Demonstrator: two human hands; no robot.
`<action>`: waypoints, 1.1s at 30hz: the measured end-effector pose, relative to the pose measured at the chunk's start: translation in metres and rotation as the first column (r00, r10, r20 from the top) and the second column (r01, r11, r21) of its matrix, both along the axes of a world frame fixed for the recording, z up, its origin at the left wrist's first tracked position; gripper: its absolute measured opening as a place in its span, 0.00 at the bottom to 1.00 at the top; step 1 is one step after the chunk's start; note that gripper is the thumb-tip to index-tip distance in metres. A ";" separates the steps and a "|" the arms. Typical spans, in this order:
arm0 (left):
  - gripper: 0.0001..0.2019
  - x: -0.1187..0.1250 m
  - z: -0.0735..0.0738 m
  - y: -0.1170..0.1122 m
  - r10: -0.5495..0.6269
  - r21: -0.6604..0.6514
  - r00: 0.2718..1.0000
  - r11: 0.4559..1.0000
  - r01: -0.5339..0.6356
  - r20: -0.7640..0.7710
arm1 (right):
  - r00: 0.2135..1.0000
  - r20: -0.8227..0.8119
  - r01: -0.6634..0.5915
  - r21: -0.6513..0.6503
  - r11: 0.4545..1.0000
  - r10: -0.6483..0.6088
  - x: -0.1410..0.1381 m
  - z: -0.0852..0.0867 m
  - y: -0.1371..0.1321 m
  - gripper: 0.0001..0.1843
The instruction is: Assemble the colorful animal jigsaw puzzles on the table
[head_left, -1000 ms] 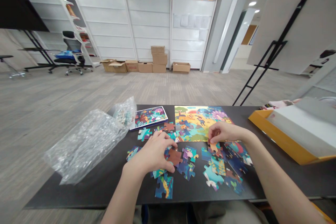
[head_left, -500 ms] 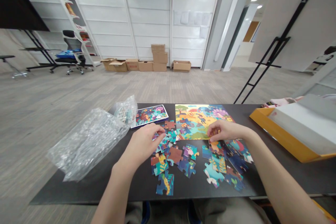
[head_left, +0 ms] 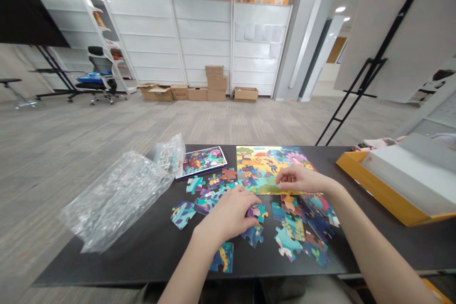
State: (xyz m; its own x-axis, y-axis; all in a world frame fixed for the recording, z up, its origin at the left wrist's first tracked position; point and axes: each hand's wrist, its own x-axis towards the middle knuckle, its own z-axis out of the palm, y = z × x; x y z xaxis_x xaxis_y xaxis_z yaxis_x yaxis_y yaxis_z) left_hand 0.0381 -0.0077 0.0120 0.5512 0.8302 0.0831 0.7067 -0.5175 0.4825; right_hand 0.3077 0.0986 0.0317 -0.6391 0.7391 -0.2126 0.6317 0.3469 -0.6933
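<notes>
Loose colourful puzzle pieces point(head_left: 288, 228) lie scattered on the black table point(head_left: 142, 256). My left hand point(head_left: 230, 213) lies palm down over the pieces in the middle, fingers spread and touching a purple and teal piece point(head_left: 258, 210). My right hand point(head_left: 299, 179) hovers at the near edge of the assembled puzzle section point(head_left: 265, 164), fingers curled in a pinch; what they hold, if anything, is hidden. A small reference picture point(head_left: 202, 159) lies to the left of the assembled section.
Crumpled clear plastic bags point(head_left: 117, 194) cover the table's left side. A yellow box tray with a white lid point(head_left: 399, 180) sits at the right. Black easels with white boards point(head_left: 377, 52) stand behind the table. Cardboard boxes point(head_left: 213, 83) and an office chair point(head_left: 96, 73) stand across the floor.
My left hand moved from the far pieces back toward me and to the right, onto the middle pieces. Several pieces to its left have shifted. My right hand stays by the assembled section.
</notes>
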 end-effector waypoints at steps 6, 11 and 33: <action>0.16 0.001 -0.003 0.003 0.019 -0.039 1.000 0.999 -0.018 0.018 | 1.000 -0.007 -0.002 0.007 1.000 0.002 -0.001 -0.001 0.000 0.25; 0.21 0.002 0.000 0.001 0.038 -0.009 0.999 0.999 -0.038 0.028 | 1.000 -0.022 -0.014 0.033 0.999 0.015 0.000 -0.005 0.002 0.24; 0.17 0.025 0.005 0.009 0.254 0.262 0.967 0.931 -0.253 0.029 | 0.979 -0.178 -0.126 -0.123 0.984 0.103 -0.029 -0.006 -0.014 0.22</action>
State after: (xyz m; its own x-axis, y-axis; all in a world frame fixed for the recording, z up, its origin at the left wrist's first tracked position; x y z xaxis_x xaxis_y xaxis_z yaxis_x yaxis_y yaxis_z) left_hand 0.0629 0.0013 0.0172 0.3265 0.8917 0.3134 0.8331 -0.4281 0.3503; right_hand 0.2785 0.0848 0.0259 -0.7532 0.6314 -0.1844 0.4614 0.3074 -0.8322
